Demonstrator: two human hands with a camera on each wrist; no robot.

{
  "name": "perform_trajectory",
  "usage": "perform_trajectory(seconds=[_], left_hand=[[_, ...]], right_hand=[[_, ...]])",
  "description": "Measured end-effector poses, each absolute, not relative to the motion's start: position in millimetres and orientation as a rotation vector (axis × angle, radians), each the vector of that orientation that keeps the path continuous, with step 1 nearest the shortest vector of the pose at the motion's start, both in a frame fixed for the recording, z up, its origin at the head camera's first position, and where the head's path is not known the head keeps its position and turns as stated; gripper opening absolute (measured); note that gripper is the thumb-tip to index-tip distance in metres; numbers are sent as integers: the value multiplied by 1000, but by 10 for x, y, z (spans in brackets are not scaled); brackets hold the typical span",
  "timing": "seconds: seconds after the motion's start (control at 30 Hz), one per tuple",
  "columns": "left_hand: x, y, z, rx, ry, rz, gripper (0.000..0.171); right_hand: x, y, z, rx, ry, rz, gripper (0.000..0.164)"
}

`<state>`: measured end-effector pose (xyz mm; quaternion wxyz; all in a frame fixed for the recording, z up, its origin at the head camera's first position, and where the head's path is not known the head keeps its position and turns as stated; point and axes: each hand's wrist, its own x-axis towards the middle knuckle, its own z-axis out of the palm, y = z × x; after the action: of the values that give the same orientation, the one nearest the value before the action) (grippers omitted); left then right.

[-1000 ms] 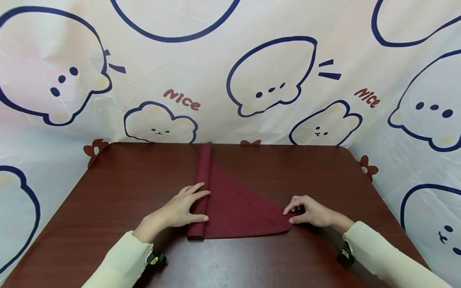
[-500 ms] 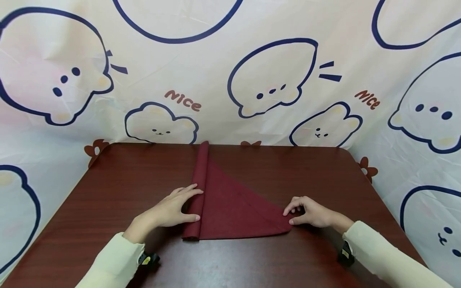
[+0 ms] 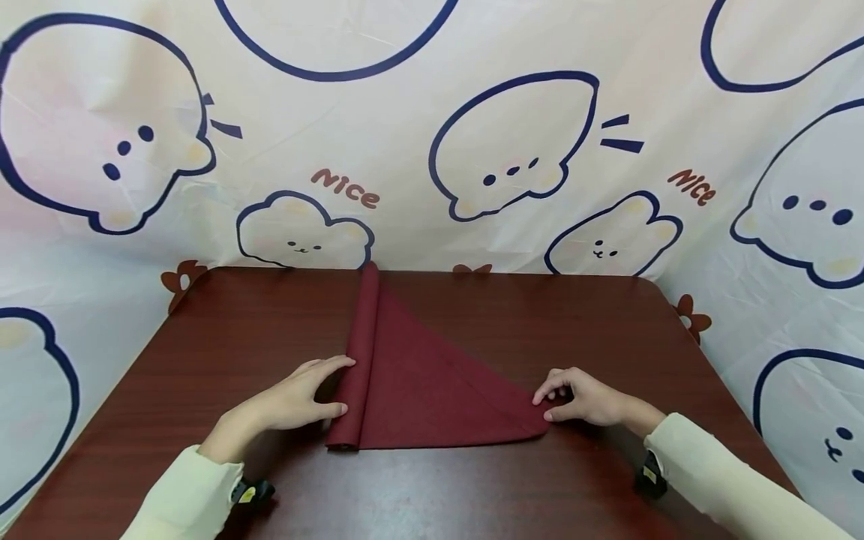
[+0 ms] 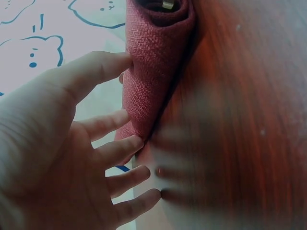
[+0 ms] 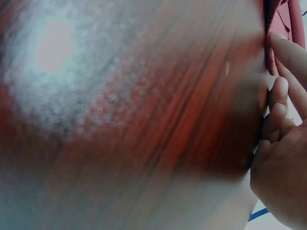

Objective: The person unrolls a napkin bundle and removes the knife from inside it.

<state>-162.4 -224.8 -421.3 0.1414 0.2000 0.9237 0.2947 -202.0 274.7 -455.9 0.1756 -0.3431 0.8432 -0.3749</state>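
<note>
A dark red woven cloth (image 3: 439, 397) lies partly flat in a roughly triangular shape, its left side wound into a long roll (image 3: 358, 352). The left hand (image 3: 286, 397) touches the roll's left side with thumb and fingertips, fingers spread. In the left wrist view, a small brass-coloured piece (image 4: 168, 4) shows inside the roll's near end. At the cloth's right corner, the right hand (image 3: 594, 397) presses down with thumb and index fingertips, a gap between them; its other fingers are bent beneath the palm. The right wrist view shows that thumb at the cloth's edge (image 5: 271, 57).
Under the cloth is a dark brown wooden table (image 3: 432, 495) with rounded far corners. A white backdrop sheet (image 3: 405, 150) with cartoon drawings rises along its back and sides. The roll's far end reaches the table's back edge.
The roll has turned and moved left under the left hand, so more flat cloth shows to its right. The left hand has moved left with it. The right hand stays at the corner.
</note>
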Motion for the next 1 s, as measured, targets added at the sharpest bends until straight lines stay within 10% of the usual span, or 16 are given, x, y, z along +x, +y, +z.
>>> perform_trajectory(seconds=[1.0], left_hand=[[-1642,-2214,-4126,601,2700,837,66]], right_hand=[[-1981,2727,-4541,-908,2403,-1058,17]])
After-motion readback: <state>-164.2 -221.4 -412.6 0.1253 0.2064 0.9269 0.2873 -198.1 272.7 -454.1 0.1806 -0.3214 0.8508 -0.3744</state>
